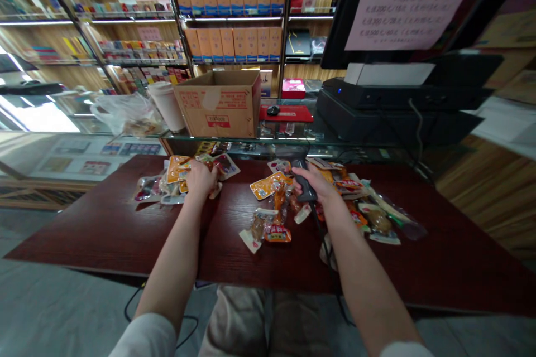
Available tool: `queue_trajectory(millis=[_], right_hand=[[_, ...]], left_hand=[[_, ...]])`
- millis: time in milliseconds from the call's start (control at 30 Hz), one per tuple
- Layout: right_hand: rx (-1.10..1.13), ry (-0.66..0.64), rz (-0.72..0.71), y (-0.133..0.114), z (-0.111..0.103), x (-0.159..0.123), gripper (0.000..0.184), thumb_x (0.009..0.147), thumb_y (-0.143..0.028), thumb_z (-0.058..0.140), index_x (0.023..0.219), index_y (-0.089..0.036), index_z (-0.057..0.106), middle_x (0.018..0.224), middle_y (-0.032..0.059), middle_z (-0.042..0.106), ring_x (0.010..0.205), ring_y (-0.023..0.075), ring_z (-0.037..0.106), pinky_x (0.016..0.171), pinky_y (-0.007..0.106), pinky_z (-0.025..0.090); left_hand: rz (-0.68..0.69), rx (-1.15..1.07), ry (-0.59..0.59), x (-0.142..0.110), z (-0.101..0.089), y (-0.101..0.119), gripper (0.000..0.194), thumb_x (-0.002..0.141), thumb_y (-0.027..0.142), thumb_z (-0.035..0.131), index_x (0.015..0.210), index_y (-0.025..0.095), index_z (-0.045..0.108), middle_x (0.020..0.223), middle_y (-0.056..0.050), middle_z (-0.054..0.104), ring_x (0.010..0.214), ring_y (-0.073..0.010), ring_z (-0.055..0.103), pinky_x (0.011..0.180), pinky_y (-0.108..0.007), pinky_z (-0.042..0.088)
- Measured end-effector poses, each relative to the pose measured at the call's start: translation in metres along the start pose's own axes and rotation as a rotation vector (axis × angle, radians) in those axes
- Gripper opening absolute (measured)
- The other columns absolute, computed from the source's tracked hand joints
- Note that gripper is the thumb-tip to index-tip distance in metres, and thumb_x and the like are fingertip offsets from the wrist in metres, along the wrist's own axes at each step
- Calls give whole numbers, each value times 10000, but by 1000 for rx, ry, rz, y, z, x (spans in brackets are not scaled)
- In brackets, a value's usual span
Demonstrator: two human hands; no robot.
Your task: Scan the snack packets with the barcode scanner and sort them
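Observation:
My left hand (201, 177) is closed over the left pile of vacuum-packed snacks, its fingers on a snack packet that it mostly hides. Beside it in that pile are an orange packet (178, 169) and a clear packet with dark red contents (147, 188). My right hand (319, 181) grips a black handheld barcode scanner (305, 183), whose cable runs down over the table's front edge. Under and around the scanner lies a larger heap of packets, among them an orange packet (268, 186), a brown-filled clear packet (258, 227) and a long clear packet (393, 209).
The dark red table (234, 259) carries both piles. Behind it, a glass counter holds an open cardboard box (218, 106), a white cup (167, 107), a plastic bag (125, 111), a mouse (273, 110) and a monitor (341, 17) above black equipment (377, 114). Stocked shelves stand beyond.

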State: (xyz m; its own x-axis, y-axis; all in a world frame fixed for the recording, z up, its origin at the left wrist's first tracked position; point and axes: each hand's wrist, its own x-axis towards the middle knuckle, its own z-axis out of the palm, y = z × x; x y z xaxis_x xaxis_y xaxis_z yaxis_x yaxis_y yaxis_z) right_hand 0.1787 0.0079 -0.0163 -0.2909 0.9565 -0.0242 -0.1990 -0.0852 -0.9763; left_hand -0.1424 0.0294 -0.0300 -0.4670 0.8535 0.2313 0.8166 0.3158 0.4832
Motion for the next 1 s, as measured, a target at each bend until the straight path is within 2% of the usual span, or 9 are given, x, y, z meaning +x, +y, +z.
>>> queue_trajectory(millis=[133, 233, 300, 400, 533, 633, 767, 867, 1000], right_hand=[[5, 54, -23, -2, -7, 1, 397, 702, -424, 750, 942, -199, 528, 485, -83, 509, 372, 88, 441, 379, 212, 360], [13, 64, -14, -1, -7, 2, 413, 690, -426, 751, 955, -189, 542, 491, -77, 521, 372, 92, 443, 380, 222, 356], [21, 84, -14, 0, -7, 2, 415, 682, -421, 756, 954, -188, 546, 495, -77, 524, 374, 92, 441, 378, 223, 356], [33, 94, -17, 1, -6, 3, 408, 672, -411, 765, 937, -189, 549, 528, -65, 549, 385, 89, 442, 373, 222, 366], [44, 113, -45, 2, -7, 4, 391, 653, -396, 777, 898, -198, 546, 600, -40, 595, 409, 88, 461, 363, 220, 383], [33, 100, -38, 2, -7, 5, 370, 668, -395, 769, 902, -198, 562, 553, -52, 561, 394, 90, 454, 358, 217, 376], [26, 89, -12, 3, -7, 5, 348, 693, -390, 759, 908, -201, 561, 515, -62, 541, 381, 96, 462, 358, 215, 382], [27, 86, -3, 5, -7, 6, 327, 708, -369, 752, 903, -203, 549, 519, -59, 552, 380, 94, 464, 365, 215, 397], [43, 47, 11, 4, -3, 4, 349, 711, -357, 761, 921, -202, 530, 587, -46, 593, 404, 88, 480, 370, 210, 400]], left_hand=[[10, 188, 188, 5, -2, -9, 696, 840, 404, 581, 1346, -50, 436, 1409, -391, 443, 1315, -511, 447, 1034, -639, 360], [170, 179, 262, 1, 5, -2, 620, 874, 349, 552, 1381, 9, 440, 1476, -344, 395, 1380, -477, 374, 1081, -652, 306], [378, 70, 139, -5, 17, 10, 494, 911, 345, 515, 1316, 62, 521, 1400, -276, 501, 1325, -395, 468, 1089, -549, 368], [636, -109, -195, -21, 45, 32, 476, 924, 411, 526, 1293, 112, 559, 1271, -184, 624, 1196, -283, 593, 1068, -397, 429], [697, -33, -412, -36, 76, 46, 684, 854, 455, 626, 1417, 95, 479, 1322, -183, 622, 1224, -320, 570, 1040, -423, 432], [700, 70, -413, -36, 81, 45, 665, 824, 463, 643, 1382, 117, 538, 1263, -179, 643, 1183, -351, 573, 987, -452, 440], [634, 4, -456, -25, 79, 37, 377, 791, 436, 652, 1058, 171, 685, 1044, -124, 686, 1024, -312, 636, 902, -425, 471], [447, -324, -456, -17, 80, 30, 233, 750, 368, 662, 877, 190, 582, 856, -40, 656, 843, -230, 645, 797, -367, 509], [113, -915, -411, -10, 78, 25, 338, 711, 401, 684, 871, 215, 451, 801, 11, 615, 734, -171, 633, 714, -340, 539]])
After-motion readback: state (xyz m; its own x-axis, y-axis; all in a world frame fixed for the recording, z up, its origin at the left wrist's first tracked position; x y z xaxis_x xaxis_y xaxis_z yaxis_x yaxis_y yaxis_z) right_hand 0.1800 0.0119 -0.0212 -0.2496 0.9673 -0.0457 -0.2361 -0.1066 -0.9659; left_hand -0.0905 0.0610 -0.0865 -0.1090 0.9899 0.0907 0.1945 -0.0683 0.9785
